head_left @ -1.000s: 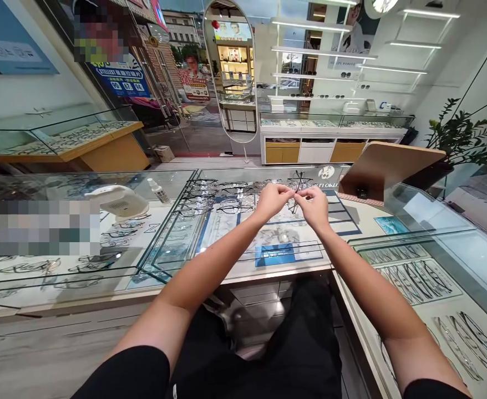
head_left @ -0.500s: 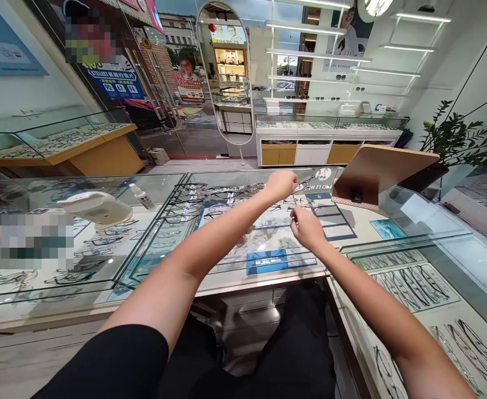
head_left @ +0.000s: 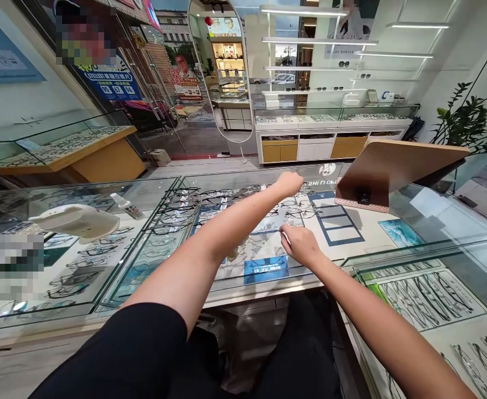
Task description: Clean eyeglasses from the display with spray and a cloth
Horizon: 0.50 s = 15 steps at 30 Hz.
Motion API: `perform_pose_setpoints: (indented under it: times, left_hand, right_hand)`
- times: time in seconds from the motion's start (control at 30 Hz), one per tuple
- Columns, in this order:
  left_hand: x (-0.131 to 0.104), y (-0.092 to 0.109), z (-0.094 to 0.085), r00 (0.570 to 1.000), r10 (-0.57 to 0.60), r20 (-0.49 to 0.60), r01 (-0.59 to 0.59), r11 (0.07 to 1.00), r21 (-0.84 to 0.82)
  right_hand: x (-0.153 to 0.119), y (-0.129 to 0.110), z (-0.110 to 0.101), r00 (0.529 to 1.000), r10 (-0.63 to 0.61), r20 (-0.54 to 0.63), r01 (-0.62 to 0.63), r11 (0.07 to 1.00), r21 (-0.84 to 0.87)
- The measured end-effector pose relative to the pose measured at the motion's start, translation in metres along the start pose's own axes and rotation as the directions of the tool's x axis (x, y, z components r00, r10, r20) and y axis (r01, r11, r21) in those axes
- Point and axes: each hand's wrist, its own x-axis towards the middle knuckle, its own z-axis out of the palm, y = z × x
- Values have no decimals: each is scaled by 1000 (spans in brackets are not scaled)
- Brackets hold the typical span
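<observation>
My left hand (head_left: pixel 290 184) is closed, reaching over the far rows of glasses on the glass-topped counter. Thin dark frame parts of a pair of glasses (head_left: pixel 305 188) show right beside its fist; the fingertips are hidden. Closer to me, my right hand (head_left: pixel 300 244) has its fingers pinched together low over the glass. A whitish patch lies by its fingertips, and I cannot make out what they hold. Between the hands are clear-looking glasses (head_left: pixel 299 209). More dark-framed glasses (head_left: pixel 177 202) stand in rows to the left, partly behind my left forearm.
A blue printed card (head_left: pixel 265 270) lies near the counter's front edge. Right of my hands are a navy-bordered tray (head_left: pixel 339 220) and a tilted wooden-backed panel (head_left: pixel 397 166). A white device (head_left: pixel 77 220) and spray bottle (head_left: pixel 127 206) stand left. A glass case (head_left: pixel 430 296) flanks my right arm.
My right hand has come nearer to me and slightly left, away from my left hand. My left hand stays over the far glasses. The view has shifted a little.
</observation>
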Motion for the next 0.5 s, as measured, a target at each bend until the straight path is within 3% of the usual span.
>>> perform_pose_setpoints:
  times: [0.27, 0.5]
  left_hand:
    - [13, 0, 15, 999, -1, 54, 1, 1000, -12]
    - [27, -22, 10, 998, -61, 17, 63, 995, -81]
  right_hand:
    - [0, -2, 0, 999, 41, 25, -41, 999, 5]
    - [1, -5, -4, 982, 141, 125, -134, 989, -58]
